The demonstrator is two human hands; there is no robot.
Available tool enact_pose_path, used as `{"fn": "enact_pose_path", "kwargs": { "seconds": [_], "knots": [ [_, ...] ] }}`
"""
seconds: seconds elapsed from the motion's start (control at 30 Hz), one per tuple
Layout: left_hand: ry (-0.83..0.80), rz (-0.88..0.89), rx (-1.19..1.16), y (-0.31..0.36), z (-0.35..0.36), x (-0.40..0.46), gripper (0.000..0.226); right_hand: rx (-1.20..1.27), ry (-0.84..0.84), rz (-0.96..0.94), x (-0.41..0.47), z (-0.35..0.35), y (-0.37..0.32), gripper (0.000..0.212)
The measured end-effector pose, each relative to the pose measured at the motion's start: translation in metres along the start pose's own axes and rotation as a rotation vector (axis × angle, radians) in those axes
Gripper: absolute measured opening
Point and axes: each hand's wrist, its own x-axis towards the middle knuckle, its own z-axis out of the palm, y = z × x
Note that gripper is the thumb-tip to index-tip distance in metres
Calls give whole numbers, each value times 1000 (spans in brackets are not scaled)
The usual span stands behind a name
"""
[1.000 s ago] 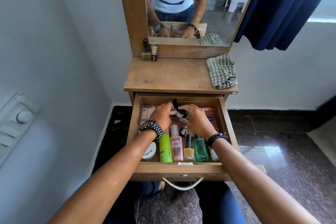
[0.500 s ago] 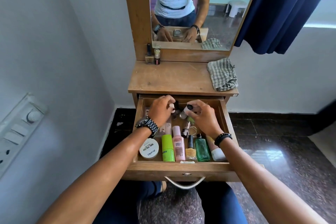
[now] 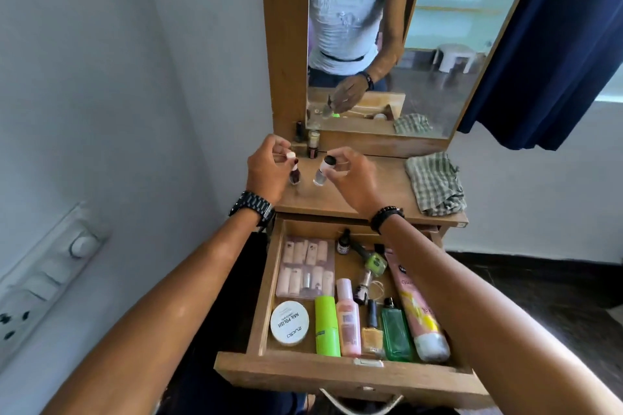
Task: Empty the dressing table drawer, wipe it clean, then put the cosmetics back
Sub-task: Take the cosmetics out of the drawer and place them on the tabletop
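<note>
Emptying has barely got going here, judging by how full the drawer [image 3: 263, 320] looks: the round white tin [image 3: 289, 323], the bright green tube [image 3: 326, 327], the pink bottle [image 3: 348, 322], the green glass bottle [image 3: 397, 333], the long pink tube [image 3: 416, 307], a pack of false nails [image 3: 305, 266] and a few nail polishes are all lying in it. So the wipe and the putting back are both ahead, and the checked cloth [image 3: 435, 184] sits crumpled at the right end of the tabletop [image 3: 340, 202], not in use.

Only a couple of small bottles [image 3: 305, 141] stand at the back by the mirror [image 3: 438, 44], so the unloading looks like it's in its early part.

Left hand [image 3: 266, 172] is up over the tabletop with fingertips curled in, pinching a dark red nail polish [image 3: 294, 172] by its white cap, bottle hanging down. Right hand [image 3: 354, 178] does the same with a clear bottle with a black cap [image 3: 323, 172], thumb and fingertips nipped round the cap end, other fingers loosely bent. Whether either bottle's base already touches the wood is hard to tell, looks just above it
</note>
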Motion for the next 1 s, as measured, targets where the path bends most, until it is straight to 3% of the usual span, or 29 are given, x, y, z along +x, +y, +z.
{"fn": "enact_pose_path", "kwargs": {
  "seconds": [0.47, 0.73, 0.9, 1.0],
  "knots": [
    [29, 51, 85, -18, 39, 61, 18, -19, 71, 33, 61, 38, 17, 33],
    [-31, -50, 68, -19, 37, 51, 37, 64, 72, 138, 52, 32, 16, 43],
    [29, -6, 49, -7, 28, 17, 31, 142, 132, 162, 24, 12, 15, 27],
    [-2, 52, -40, 4, 24, -22, 27, 246, 40, 185, -9, -6, 17, 19]
  ]
}}
